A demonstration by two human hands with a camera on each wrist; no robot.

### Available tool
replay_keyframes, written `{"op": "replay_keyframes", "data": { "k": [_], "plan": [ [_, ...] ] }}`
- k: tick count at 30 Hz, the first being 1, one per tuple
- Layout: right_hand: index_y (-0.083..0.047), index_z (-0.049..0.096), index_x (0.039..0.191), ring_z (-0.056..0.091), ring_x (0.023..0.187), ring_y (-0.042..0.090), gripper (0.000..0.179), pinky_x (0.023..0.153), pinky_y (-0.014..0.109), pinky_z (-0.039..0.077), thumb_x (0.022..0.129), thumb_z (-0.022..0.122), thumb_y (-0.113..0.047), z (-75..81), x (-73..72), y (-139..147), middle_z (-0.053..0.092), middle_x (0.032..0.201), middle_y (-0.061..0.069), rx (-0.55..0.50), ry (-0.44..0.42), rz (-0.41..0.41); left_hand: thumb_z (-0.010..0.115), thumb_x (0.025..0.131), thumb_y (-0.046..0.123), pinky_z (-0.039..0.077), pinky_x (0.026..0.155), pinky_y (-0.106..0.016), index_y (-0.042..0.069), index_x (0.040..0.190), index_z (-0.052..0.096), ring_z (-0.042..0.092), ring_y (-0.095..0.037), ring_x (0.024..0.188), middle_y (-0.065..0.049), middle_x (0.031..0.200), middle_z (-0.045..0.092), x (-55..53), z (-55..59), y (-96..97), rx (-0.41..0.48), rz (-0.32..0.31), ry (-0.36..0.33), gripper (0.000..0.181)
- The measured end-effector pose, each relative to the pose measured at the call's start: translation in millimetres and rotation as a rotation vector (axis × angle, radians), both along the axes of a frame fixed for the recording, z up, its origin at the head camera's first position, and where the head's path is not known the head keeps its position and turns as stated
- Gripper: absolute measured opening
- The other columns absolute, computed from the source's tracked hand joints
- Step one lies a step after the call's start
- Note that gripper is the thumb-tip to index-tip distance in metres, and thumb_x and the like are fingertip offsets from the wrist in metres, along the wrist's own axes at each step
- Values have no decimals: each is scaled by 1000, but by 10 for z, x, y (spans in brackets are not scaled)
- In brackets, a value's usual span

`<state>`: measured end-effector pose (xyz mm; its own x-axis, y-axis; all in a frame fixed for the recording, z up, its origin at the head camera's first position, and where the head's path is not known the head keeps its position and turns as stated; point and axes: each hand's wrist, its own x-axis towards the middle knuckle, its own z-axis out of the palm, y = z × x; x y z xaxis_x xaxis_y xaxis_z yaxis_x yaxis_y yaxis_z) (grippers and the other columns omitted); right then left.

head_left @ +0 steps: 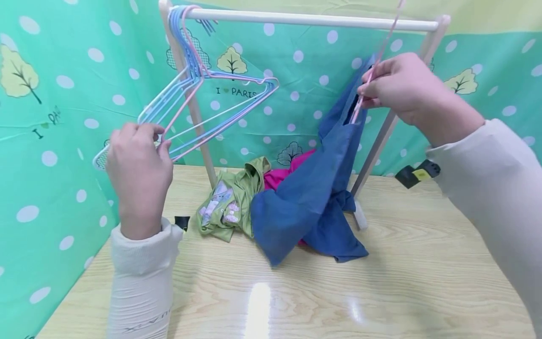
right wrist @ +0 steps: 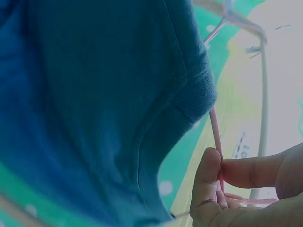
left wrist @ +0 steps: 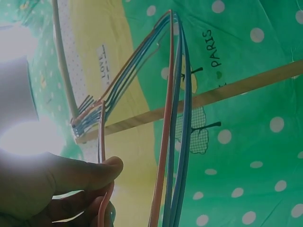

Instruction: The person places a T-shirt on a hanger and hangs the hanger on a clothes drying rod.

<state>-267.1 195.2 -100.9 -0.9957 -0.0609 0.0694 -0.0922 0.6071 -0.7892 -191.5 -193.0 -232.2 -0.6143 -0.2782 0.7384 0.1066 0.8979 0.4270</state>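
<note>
My left hand (head_left: 139,169) pinches the lower left end of a pink hanger (left wrist: 167,127) between thumb and fingers. That hanger hooks over the rack at the left, beside several blue hangers (head_left: 184,42). Up at the right, my right hand (head_left: 406,89) pinches another pink hanger (right wrist: 216,130) near its top, its hook pointing upward. A blue garment (head_left: 305,188) hangs from this second hanger by its neckline, one end of the hanger inside the cloth. The garment slants down to the left, its lower part reaching the table.
A white-barred clothes rack (head_left: 309,19) stands on the wooden table (head_left: 211,292). Under it lie a crumpled green garment (head_left: 250,183) with a printed picture and a magenta garment (head_left: 277,179), partly behind the blue one. A dotted green cloth (head_left: 63,188) encloses the back and left.
</note>
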Motion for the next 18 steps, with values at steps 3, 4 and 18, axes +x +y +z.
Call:
{"op": "replay_keyframes", "data": {
  "k": [3,4,18],
  "plan": [
    [8,50,139,66,97,14,39,80,19,57,106,54,-14,27,-33,121,53,120,9,120,7,-11,68,93,-4,47,80,-63,-7,113,72,55,-48,95,-28,110,67,2,-4,-6,-2,5,-3,21],
    [8,50,140,67,94,13,40,79,19,58,106,54,-14,36,-46,160,55,120,11,161,10,-16,67,93,-4,47,80,-63,-7,113,72,55,-48,95,-28,109,67,4,-6,-8,-1,7,-3,21],
    [14,52,139,60,101,39,47,52,22,49,104,55,-17,84,-84,560,56,132,37,587,114,-108,65,94,-4,45,81,-61,-9,111,72,55,-48,94,-28,105,68,16,2,25,6,-7,19,19]
  ]
}}
